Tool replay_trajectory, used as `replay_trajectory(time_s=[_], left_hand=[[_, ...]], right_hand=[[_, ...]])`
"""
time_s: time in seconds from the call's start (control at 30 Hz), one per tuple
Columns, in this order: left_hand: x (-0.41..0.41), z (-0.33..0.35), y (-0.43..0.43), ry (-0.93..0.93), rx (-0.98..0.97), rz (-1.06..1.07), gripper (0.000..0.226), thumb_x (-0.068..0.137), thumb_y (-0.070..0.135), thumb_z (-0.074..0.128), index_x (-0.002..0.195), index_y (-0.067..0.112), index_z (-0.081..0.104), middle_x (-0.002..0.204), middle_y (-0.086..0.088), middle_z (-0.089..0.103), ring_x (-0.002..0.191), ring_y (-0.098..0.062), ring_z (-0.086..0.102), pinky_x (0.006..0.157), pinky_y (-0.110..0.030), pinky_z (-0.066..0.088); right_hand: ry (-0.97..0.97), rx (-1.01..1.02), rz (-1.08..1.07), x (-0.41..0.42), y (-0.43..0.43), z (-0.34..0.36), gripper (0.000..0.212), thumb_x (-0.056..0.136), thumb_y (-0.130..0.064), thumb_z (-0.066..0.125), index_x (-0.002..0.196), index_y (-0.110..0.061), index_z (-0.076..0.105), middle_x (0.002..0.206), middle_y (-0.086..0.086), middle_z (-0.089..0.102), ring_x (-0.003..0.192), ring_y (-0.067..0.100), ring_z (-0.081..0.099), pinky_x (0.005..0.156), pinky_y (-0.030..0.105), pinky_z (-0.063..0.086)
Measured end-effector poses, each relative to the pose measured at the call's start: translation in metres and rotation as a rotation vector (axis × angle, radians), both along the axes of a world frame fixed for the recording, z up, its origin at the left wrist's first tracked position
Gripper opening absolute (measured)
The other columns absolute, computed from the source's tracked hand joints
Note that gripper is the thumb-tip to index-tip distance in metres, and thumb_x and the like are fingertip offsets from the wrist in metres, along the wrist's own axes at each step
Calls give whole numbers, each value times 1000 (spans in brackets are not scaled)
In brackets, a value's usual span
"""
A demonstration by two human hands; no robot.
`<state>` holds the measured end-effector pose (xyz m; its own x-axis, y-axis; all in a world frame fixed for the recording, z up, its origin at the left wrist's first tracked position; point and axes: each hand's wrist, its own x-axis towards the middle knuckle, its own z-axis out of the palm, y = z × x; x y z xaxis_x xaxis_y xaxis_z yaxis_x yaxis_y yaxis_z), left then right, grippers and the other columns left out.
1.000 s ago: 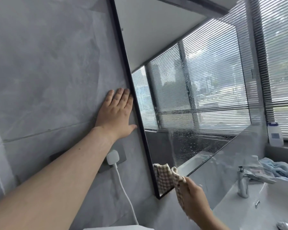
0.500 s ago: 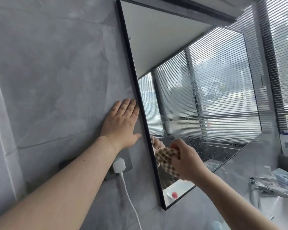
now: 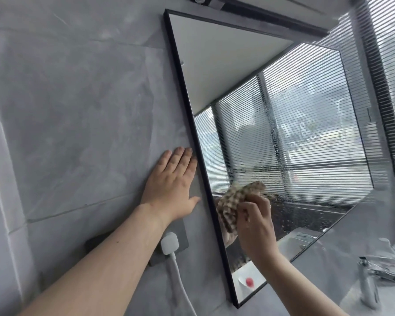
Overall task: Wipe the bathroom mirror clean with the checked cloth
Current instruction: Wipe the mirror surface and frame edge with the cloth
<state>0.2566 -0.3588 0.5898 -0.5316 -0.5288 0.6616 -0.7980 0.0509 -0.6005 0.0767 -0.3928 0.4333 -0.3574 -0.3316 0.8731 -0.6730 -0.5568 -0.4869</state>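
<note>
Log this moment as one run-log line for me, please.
step: wipe mirror | right hand: grips checked cloth on mirror, lower left | left hand: flat on wall | glass: droplets mid-pane

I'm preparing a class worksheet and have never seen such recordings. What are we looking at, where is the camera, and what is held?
There is no machine here: a person works with two bare hands. The view comes from one wide-angle camera worn on the head, so the arms reach in from below. The left hand lies flat on the grey wall, beside the mirror. The right hand holds a bunched checked cloth against the mirror, whose glass shows water droplets. Below the left hand a white plug sits in a socket; a tap stands at lower right.
</note>
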Motion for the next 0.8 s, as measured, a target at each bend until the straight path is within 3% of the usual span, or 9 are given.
replay_trajectory(time_s=[0.1, 0.27, 0.33, 0.43, 0.5, 0.57, 0.67, 0.73, 0.8], left_hand=[[0, -1, 0, 2, 0, -3, 98, 92, 70, 36, 158, 14, -10, 166, -9, -17, 152, -24, -18, 123, -45, -13], [0, -1, -1, 3, -3, -8, 97, 92, 69, 36, 158, 14, -9, 166, -9, -17, 152, -25, -18, 123, -46, -13], [0, -1, -1, 7, -2, -13, 98, 92, 69, 37, 158, 14, -9, 166, -9, -17, 152, -25, -18, 122, -45, -15], [1, -1, -1, 17, 0, -27, 97, 93, 68, 38, 158, 14, -10, 165, -9, -18, 152, -25, -19, 122, -45, -17], [1, -1, -2, 21, -1, -35, 97, 92, 68, 38, 158, 14, -9, 166, -9, -17, 152, -25, -19, 121, -45, -17], [0, -1, -2, 21, 0, -34, 97, 92, 68, 39, 158, 14, -8, 166, -9, -17, 152, -25, -19, 121, -45, -17], [0, -1, 0, 13, 4, -22, 98, 92, 68, 39, 158, 14, -9, 165, -9, -17, 152, -25, -19, 121, -45, -18], [0, -1, 0, 5, 3, -14, 98, 92, 68, 38, 158, 13, -10, 165, -9, -18, 152, -25, -20, 121, -45, -18], [0, -1, 0, 3, -2, -11, 98, 92, 69, 38, 158, 13, -10, 165, -9, -18, 152, -25, -20, 121, -45, -18]], right_hand=[[-11, -19, -23, -2, -3, -5, 36, 78, 6, 74, 112, -5, 67, 137, 12, 44, 126, 37, 49, 102, 46, 46], [-184, 39, 79, 0, 3, 13, 37, 87, -3, 70, 122, -13, 64, 119, 1, 53, 110, 17, 49, 99, 40, 47], [-261, 39, 118, 1, 4, 20, 29, 88, -6, 69, 115, -13, 62, 113, -7, 55, 104, 10, 51, 95, 36, 49], [-284, -51, 119, 2, 1, 20, 21, 85, -3, 72, 102, -11, 63, 113, -8, 53, 110, 17, 54, 95, 30, 48], [-281, -76, 113, 2, -1, 18, 25, 83, 5, 68, 94, -15, 60, 119, -4, 50, 116, 23, 52, 99, 32, 47], [-302, -65, 105, 1, -3, 19, 37, 81, 12, 63, 82, -24, 52, 113, -1, 47, 108, 26, 53, 94, 39, 49], [-210, -197, 28, -2, -12, 15, 30, 71, 16, 73, 71, -12, 62, 99, 2, 53, 96, 23, 53, 83, 38, 51], [-129, -239, -9, -1, -21, 9, 19, 72, 11, 79, 84, -4, 75, 107, 9, 62, 105, 11, 51, 90, 31, 49], [9, -284, -57, -3, -27, 3, 18, 83, -2, 73, 99, -6, 78, 119, 13, 66, 113, 17, 56, 97, 36, 48]])
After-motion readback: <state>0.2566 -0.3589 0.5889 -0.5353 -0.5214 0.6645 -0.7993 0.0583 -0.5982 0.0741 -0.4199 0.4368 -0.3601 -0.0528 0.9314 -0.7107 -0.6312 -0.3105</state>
